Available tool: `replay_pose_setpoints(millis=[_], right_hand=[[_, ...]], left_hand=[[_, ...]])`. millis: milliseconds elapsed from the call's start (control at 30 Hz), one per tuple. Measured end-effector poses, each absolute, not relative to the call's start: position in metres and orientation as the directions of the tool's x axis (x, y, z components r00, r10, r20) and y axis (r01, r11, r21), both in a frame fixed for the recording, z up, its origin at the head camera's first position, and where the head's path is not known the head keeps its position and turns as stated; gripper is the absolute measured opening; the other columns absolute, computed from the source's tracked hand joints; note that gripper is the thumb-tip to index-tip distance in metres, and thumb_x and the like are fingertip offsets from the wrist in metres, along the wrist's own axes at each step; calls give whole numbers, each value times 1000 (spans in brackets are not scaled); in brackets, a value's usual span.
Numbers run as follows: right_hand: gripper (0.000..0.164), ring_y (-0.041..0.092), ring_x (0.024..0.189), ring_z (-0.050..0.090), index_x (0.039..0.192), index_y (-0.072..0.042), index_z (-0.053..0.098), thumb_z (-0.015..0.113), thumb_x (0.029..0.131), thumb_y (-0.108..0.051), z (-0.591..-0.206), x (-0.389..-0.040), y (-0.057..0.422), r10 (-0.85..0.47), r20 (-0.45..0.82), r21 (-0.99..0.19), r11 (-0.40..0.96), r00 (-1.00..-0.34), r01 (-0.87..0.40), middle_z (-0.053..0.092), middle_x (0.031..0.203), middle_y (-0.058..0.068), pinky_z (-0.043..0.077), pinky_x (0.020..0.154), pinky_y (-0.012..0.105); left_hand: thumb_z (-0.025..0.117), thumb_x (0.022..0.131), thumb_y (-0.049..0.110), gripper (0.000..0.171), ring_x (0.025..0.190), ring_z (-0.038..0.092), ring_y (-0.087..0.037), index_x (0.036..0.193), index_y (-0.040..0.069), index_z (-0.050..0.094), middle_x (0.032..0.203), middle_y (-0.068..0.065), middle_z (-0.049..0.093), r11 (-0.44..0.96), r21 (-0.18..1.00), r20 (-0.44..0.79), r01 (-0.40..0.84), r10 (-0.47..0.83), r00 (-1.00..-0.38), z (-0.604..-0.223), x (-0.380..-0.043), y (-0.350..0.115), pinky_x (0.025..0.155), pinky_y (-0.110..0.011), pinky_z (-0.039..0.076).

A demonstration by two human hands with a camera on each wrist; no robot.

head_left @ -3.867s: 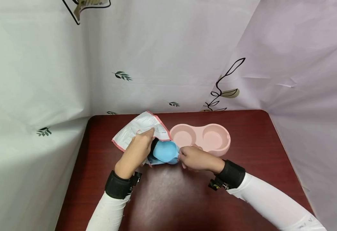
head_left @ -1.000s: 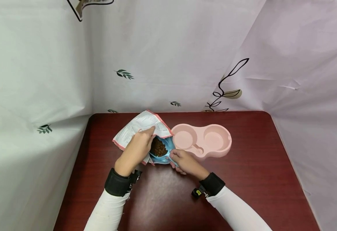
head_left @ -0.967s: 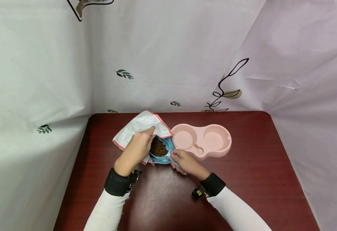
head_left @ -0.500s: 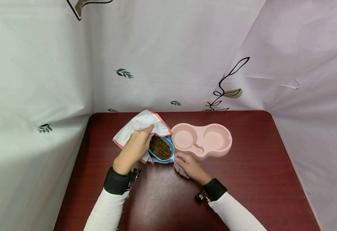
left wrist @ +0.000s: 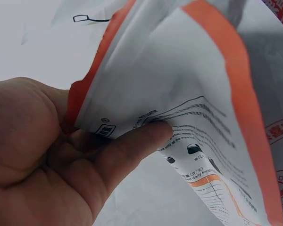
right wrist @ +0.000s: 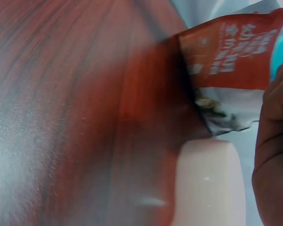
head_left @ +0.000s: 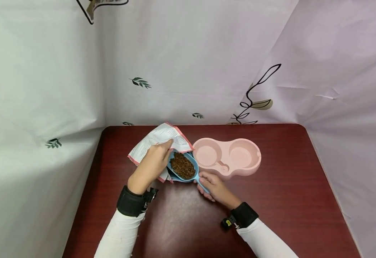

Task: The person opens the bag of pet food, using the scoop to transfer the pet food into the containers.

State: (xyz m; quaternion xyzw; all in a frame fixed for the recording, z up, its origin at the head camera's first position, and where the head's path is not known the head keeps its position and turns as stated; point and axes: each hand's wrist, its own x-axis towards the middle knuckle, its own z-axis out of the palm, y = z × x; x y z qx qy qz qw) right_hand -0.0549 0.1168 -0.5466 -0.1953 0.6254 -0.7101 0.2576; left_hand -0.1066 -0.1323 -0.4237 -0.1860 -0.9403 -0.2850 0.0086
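Note:
My left hand (head_left: 151, 163) holds the torn upper edge of a white food bag (head_left: 158, 138) with a red border. In the left wrist view the fingers (left wrist: 132, 150) and thumb pinch the bag's printed film. My right hand (head_left: 216, 186) grips the handle of a light blue scoop (head_left: 196, 172). Brown kibble (head_left: 182, 165) fills the scoop, whose bowl lies at the bag's mouth, its far end close to my left hand. In the right wrist view only part of the right hand (right wrist: 276, 136) shows, near the bag's red front (right wrist: 231, 52).
A pink double bowl (head_left: 224, 145) with two round hollows stands on the dark red table (head_left: 281, 172), just right of the bag. White patterned cloth (head_left: 188, 64) hangs behind and at both sides of the table.
The blue scoop turned from underside up to open side up, showing kibble. My right hand has drawn it rightward and toward me, out of the bag's mouth. The left hand kept its place.

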Motion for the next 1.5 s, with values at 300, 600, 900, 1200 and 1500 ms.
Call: replay_pose_setpoints(millis=[300, 600, 900, 1200, 1500], right_hand=[[31, 2, 46, 39, 109, 6, 53, 37, 114, -20, -514, -43, 149, -638, -85, -988, -43, -765, 146, 51, 74, 2, 32, 34, 22], [29, 7, 43, 37, 109, 8, 53, 33, 114, -13, -493, -34, 208, -621, -87, -994, 0, -779, 111, 52, 74, 2, 32, 29, 26], [38, 6, 43, 35, 114, 8, 53, 32, 115, -24, -474, -51, 253, -551, -262, -965, 172, -793, 200, 53, 73, -2, 29, 31, 31], [37, 4, 45, 34, 107, 5, 54, 33, 115, -24, -458, -80, 251, -530, -446, -888, 363, -722, 282, 52, 76, 1, 31, 39, 20], [35, 5, 43, 34, 96, 3, 53, 34, 114, -21, -460, -100, 244, -534, -511, -850, 428, -673, 306, 51, 75, 1, 32, 40, 19]], left_hand=[[58, 105, 8, 37, 118, 68, -38, 140, -6, 60, 135, -24, 66, 769, 529, 130, 359, 344, -930, -424, -110, -132, 90, -48, 58], [58, 105, 8, 37, 114, 70, -39, 139, -6, 61, 133, -25, 67, 776, 525, 124, 351, 339, -933, -422, -110, -133, 88, -48, 59], [58, 105, 9, 36, 115, 70, -38, 138, -5, 62, 132, -25, 68, 783, 523, 116, 336, 326, -938, -424, -111, -132, 88, -50, 59], [59, 105, 8, 37, 114, 70, -38, 138, -5, 61, 132, -25, 68, 781, 530, 112, 330, 321, -940, -423, -111, -133, 88, -50, 59], [57, 106, 12, 37, 118, 69, -37, 140, -4, 61, 134, -23, 67, 781, 535, 102, 323, 320, -942, -424, -110, -133, 91, -50, 58]])
